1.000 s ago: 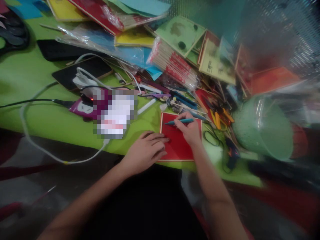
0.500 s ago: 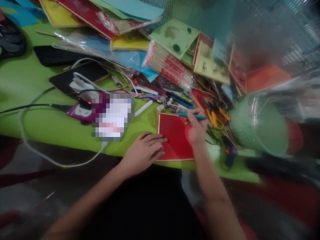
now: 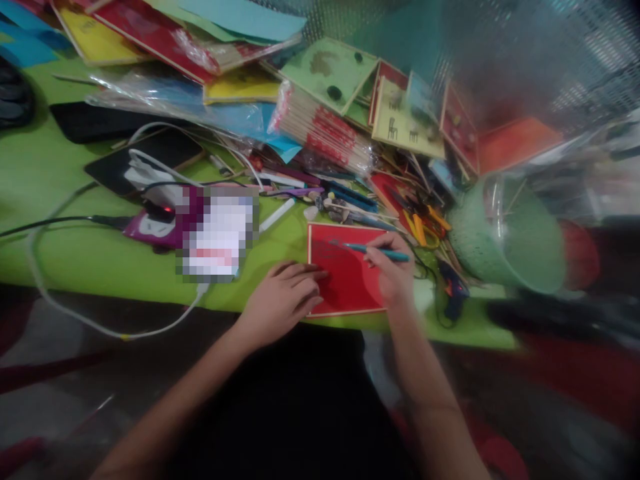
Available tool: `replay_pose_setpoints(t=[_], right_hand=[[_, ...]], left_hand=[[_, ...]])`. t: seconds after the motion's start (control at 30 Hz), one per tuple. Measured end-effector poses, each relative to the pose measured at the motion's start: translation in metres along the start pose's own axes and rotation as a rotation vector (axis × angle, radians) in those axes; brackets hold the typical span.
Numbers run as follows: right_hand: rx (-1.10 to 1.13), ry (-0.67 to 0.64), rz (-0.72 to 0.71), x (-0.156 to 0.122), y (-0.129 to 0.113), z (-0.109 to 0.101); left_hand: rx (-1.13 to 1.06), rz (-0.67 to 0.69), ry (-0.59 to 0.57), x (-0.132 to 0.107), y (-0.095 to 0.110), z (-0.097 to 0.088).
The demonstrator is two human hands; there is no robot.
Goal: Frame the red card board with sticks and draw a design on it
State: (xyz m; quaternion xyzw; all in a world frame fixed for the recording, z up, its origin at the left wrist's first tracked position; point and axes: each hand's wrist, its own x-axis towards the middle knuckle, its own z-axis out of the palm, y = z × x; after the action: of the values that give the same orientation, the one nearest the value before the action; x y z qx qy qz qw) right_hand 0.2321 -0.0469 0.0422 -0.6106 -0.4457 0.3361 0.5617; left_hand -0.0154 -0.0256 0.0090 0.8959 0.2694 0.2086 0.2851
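Observation:
A red board with pale stick edging (image 3: 345,287) lies flat near the front edge of the green-covered table. Fingers outstretched, my left hand (image 3: 283,299) rests across its left edge with the fingertips on the red surface. My right hand (image 3: 395,270) is closed around a teal pen (image 3: 390,253) above the board's right side. The pen's tip points left, at the upper part of the board, where faint dark marks show. Whether the tip touches the surface I cannot tell.
Left of the board lie a lit phone (image 3: 215,237), blurred out, and a purple power strip (image 3: 150,227) with cables. Behind are a bundle of wrapped sticks (image 3: 320,130), pens and coloured framed boards. Orange-handled scissors (image 3: 425,227), a glue gun (image 3: 454,293) and a green basket (image 3: 505,233) stand right.
My right hand and the pen have shifted lower on the board, and the pen tip now lies over the red surface rather than at its top edge. The view has moved slightly.

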Motion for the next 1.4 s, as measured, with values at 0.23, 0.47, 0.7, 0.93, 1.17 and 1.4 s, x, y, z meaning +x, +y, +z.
replay_pose_setpoints(t=[0.23,0.47,0.7,0.93,1.17,1.4], right_hand=[[-0.046,-0.083,0.099,-0.01,0.012,0.016],[-0.184,-0.116,0.047,-0.011,0.005,0.019],[-0.189,-0.112,0.054,-0.011,0.004,0.02],[-0.189,-0.126,0.057,-0.012,0.002,0.021],[-0.202,-0.13,0.076,-0.012,0.001,0.02],[-0.219,-0.128,0.066,-0.012,0.002,0.02]], left_hand=[[-0.005,0.013,0.014,0.001,0.0,0.0],[-0.012,-0.002,-0.005,0.001,0.001,-0.002],[0.002,0.025,0.012,0.0,0.0,-0.001],[-0.009,0.02,0.015,0.0,0.0,-0.001],[-0.024,0.011,0.011,0.0,0.0,-0.001],[-0.013,0.015,0.008,-0.001,0.001,-0.002]])
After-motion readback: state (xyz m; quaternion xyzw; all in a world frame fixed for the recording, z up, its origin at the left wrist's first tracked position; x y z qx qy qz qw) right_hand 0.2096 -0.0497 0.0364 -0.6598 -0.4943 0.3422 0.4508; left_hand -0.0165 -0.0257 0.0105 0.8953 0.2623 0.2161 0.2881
